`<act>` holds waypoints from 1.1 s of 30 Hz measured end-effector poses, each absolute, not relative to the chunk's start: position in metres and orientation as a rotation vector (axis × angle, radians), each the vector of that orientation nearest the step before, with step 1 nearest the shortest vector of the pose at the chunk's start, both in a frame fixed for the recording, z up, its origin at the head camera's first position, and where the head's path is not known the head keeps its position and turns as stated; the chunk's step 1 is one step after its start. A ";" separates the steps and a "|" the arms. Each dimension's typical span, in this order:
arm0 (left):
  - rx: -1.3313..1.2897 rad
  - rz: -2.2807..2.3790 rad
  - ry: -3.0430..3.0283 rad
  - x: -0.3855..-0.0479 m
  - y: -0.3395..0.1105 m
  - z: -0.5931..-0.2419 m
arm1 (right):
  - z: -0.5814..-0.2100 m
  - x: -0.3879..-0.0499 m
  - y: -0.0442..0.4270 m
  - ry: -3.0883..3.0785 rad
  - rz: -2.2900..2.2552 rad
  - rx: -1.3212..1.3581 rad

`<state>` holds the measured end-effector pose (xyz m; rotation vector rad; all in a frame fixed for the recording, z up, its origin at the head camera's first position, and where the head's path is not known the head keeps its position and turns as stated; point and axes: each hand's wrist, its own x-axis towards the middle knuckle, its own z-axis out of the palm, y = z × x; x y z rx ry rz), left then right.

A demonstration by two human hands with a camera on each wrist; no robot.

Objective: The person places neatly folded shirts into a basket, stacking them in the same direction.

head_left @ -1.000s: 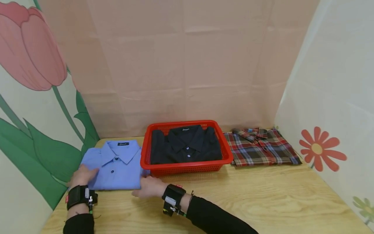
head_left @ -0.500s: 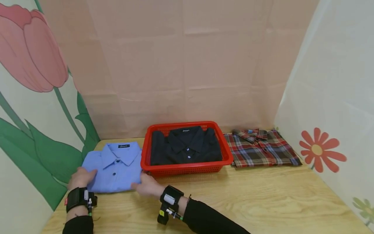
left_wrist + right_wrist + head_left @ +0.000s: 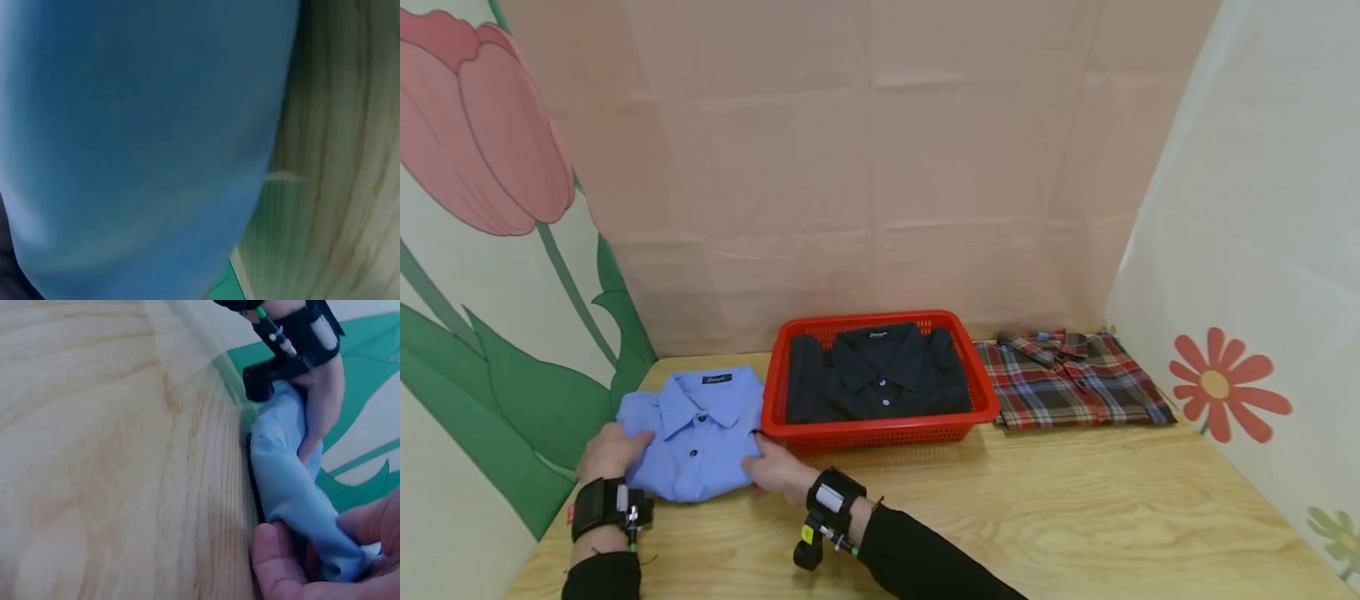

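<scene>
Plainly, the desk (image 3: 1037, 500) is the broadest thing before me. Along the middle of its far edge sits the red plastic basket (image 3: 880, 429), with a folded black button-up shirt (image 3: 865, 392) lying in it. Near the far right corner lies a folded plaid shirt (image 3: 1067, 392). Toward the far left corner is the folded light-blue button-up shirt (image 3: 707, 450), and it lies directly between my two hands.

Its collar-to-hem line runs from the far edge back toward me, so I have it crosswise: my left hand (image 3: 610, 454) at its left side, my right hand (image 3: 778, 471) at its near right corner. Both sets of fingers are pinching blue cloth; on the left I see the thumb on top, while the other fingers are hidden below. The near hem sags and bulges between them.

What I judge matters most is the right side: the blue shirt lies right up beside the basket's left wall, though I cannot tell if they touch. My right hand is the nearer one, just short of the basket's front left corner. Smallest of all, the black neck label (image 3: 717, 378) faces up, marking the collar end farthest from my fingers.
</scene>
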<state>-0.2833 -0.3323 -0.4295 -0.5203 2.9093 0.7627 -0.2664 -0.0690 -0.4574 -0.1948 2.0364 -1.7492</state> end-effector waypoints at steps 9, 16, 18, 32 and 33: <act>-0.527 0.743 2.945 -0.287 -0.326 -0.423 | -0.449 -0.264 -0.077 2.190 -1.669 -0.450; -0.535 0.817 3.008 -0.288 -0.324 -0.421 | -0.442 -0.264 -0.080 2.372 -1.498 -0.743; -0.560 0.841 3.034 -0.287 -0.323 -0.420 | -0.441 -0.265 -0.081 2.468 -1.397 -0.865; -0.684 0.911 3.153 -0.284 -0.316 -0.407 | -0.427 -0.265 -0.088 2.698 -1.060 -1.297; -0.686 0.919 3.158 -0.283 -0.316 -0.407 | -0.426 -0.265 -0.088 2.700 -1.064 -1.310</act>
